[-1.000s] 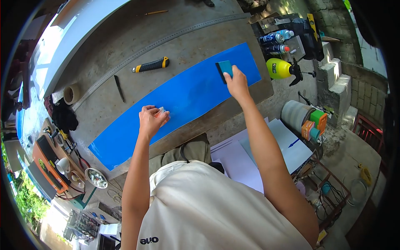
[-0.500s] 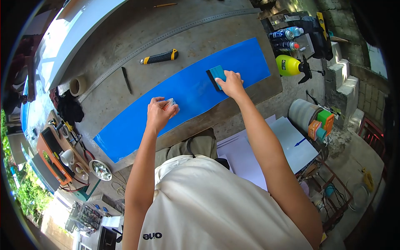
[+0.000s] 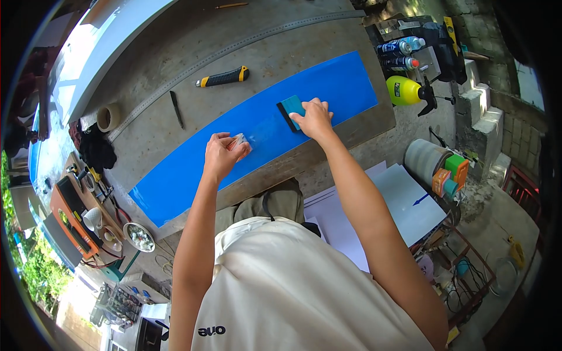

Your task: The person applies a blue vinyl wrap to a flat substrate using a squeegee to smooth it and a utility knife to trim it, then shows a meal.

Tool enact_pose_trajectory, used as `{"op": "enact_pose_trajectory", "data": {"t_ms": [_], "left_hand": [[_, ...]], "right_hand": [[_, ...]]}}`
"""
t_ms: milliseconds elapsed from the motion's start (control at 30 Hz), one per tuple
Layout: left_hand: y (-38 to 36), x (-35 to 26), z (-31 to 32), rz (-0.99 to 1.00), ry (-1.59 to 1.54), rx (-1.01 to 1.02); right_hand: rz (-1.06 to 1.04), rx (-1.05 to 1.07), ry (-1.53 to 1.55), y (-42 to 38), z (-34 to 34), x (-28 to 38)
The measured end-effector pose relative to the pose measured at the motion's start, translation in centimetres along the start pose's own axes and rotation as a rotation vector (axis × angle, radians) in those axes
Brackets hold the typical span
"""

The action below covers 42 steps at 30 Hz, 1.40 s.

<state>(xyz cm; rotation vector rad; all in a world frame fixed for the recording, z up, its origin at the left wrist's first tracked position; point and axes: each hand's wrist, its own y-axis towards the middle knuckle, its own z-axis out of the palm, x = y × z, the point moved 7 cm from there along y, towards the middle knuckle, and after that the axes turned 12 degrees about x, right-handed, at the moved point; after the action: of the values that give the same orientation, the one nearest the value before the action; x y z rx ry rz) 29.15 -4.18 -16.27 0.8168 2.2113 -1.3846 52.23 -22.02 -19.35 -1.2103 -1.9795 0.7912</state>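
Observation:
A long blue sheet (image 3: pixel 193 169) lies slantwise across the grey table (image 3: pixel 275 64). My right hand (image 3: pixel 316 120) is closed on a teal squeegee (image 3: pixel 293 107), whose black edge rests against the sheet. Over the sheet's middle-left part, my left hand (image 3: pixel 225 154) pinches a small crumpled whitish piece (image 3: pixel 237 141), perhaps clear film; its exact nature is hard to tell. Between the hands the blue surface shows lighter, wrinkled marks. Beyond the sheet lies a yellow and black utility knife (image 3: pixel 224 77), and a thin black pen-like tool (image 3: pixel 177 109) is to its left.
A long metal ruler (image 3: pixel 234 45) curves along the table's far part. At the left are a tape roll (image 3: pixel 108 117), a black cloth (image 3: pixel 98 149) and a bowl (image 3: pixel 140 237). A yellow spray bottle (image 3: pixel 404 90) and cans (image 3: pixel 396 48) stand at the right edge.
My right hand has moved left with the squeegee across the blue sheet, closer to my left hand. My left hand has stayed nearly in place, still pinching the small piece.

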Motion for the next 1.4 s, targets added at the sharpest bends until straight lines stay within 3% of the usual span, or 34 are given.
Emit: {"op": "enact_pose_trajectory", "data": {"t_ms": [167, 267, 367, 467, 600, 700, 800, 867, 1000, 1100, 1167, 1300, 1400], "left_hand": [[0.1, 0.3, 0.0, -0.011, -0.011, 0.013], [0.0, 0.1, 0.0, -0.012, 0.015, 0.006], [0.1, 0.2, 0.1, -0.004, 0.007, -0.006], [0.1, 0.2, 0.1, -0.018, -0.008, 0.024], [0.3, 0.3, 0.0, 0.007, 0.009, -0.008], [0.5, 0.6, 0.4, -0.002, 0.005, 0.041], [0.6, 0.4, 0.1, 0.033, 0.069, -0.042], [0.8, 0.7, 0.6, 0.009, 0.032, 0.019], [-0.1, -0.6, -0.1, 0.039, 0.087, -0.042], [-1.3, -1.2, -1.2, -0.108, 0.036, 0.083], [-2.3, -1.9, -2.1, -0.078, 0.284, 0.105], [-4.0, -0.1, -3.9, 0.081, 0.325, -0.005], [-4.1, 2.9, -3.4, -0.089, 0.141, 0.124]], "right_hand": [[0.102, -0.153, 0.034, 2.7, -5.4, -7.9], [0.116, -0.142, 0.074, 6.0, -7.8, -13.7], [0.088, -0.263, -0.026, 4.7, -10.5, -12.8], [-0.124, -0.299, 0.042, 2.8, -9.1, -8.7], [-0.191, -0.128, -0.009, 1.7, -2.0, -2.3], [-0.194, -0.133, -0.006, 1.1, 0.0, 0.2], [-0.179, 0.02, -0.002, 0.7, 1.8, 2.1], [-0.145, 0.007, -0.031, 0.3, 2.2, 2.7], [-0.142, -0.018, -0.01, 0.5, 2.5, 2.2], [-0.128, 0.007, 0.012, 1.0, 2.7, 2.1], [-0.142, -0.013, 0.011, 1.0, 2.7, 2.1], [-0.164, -0.041, 0.015, 1.0, 2.6, 2.0], [-0.173, -0.016, 0.03, 1.1, 2.5, 2.0]]}}
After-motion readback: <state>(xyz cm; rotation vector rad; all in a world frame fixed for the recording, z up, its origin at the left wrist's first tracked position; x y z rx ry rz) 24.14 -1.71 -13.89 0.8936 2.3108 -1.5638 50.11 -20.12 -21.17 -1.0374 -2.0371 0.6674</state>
